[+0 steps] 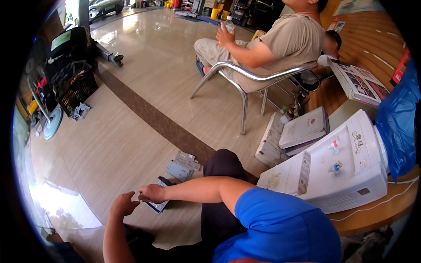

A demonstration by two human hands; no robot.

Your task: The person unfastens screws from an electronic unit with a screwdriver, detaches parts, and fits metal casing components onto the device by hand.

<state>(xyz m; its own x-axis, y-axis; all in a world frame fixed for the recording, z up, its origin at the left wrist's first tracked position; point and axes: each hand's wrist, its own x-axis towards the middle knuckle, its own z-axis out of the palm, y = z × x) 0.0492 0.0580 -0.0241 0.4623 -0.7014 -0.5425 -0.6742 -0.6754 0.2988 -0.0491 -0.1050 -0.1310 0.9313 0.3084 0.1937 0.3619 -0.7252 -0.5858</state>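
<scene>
My right hand is closed, its fingers pressed together, at the end of the arm in the blue sleeve. My left hand sits just left of it, with fingers bent toward the right hand; anything between the fingertips is too small to make out. Below my right hand, a flat part with a pale face and dark edge is partly hidden by the wrist. Beyond the forearm, a grey-blue panel and a light slotted plate lie on the floor.
A seated person holds a bottle in a metal-framed chair. At right are a white water dispenser, flat boxes and a blue plastic bag. Black crates and a round-based stand are at left.
</scene>
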